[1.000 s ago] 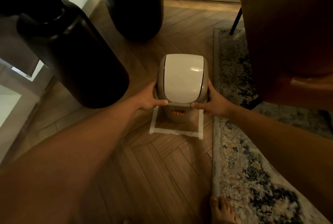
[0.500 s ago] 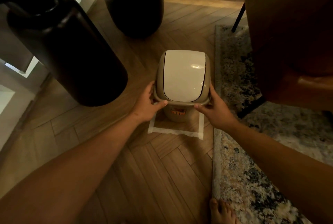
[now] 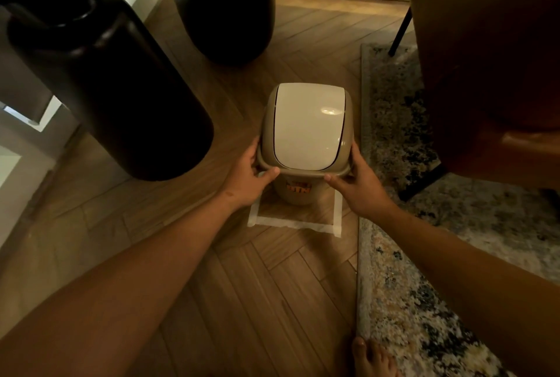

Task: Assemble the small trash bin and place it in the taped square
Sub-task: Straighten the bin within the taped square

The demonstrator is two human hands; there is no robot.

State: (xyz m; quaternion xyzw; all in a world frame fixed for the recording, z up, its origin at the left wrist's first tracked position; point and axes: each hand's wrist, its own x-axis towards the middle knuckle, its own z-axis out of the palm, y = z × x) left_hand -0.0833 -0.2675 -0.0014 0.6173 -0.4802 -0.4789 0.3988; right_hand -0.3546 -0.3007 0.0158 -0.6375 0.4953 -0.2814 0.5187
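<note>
The small beige trash bin [image 3: 295, 196] stands upright on the wooden floor inside the white taped square [image 3: 295, 222], with an orange label on its front. Its beige lid frame with a white swing flap [image 3: 306, 125] sits on top. My left hand [image 3: 250, 176] grips the lid rim on the left side, thumb on the front edge. My right hand [image 3: 359, 185] grips the rim on the right side the same way. The far side of the taped square is hidden behind the bin.
Two tall dark vases stand on the floor, one close at the left [image 3: 106, 88] and one at the back [image 3: 221, 3]. A patterned rug [image 3: 400, 301] lies right of the square. A brown leather chair [image 3: 491, 58] stands on it. My bare foot [image 3: 372, 358] shows at the bottom.
The view has shifted slightly and my hands have slid a little along the lid rim. The bin stays in the taped square.
</note>
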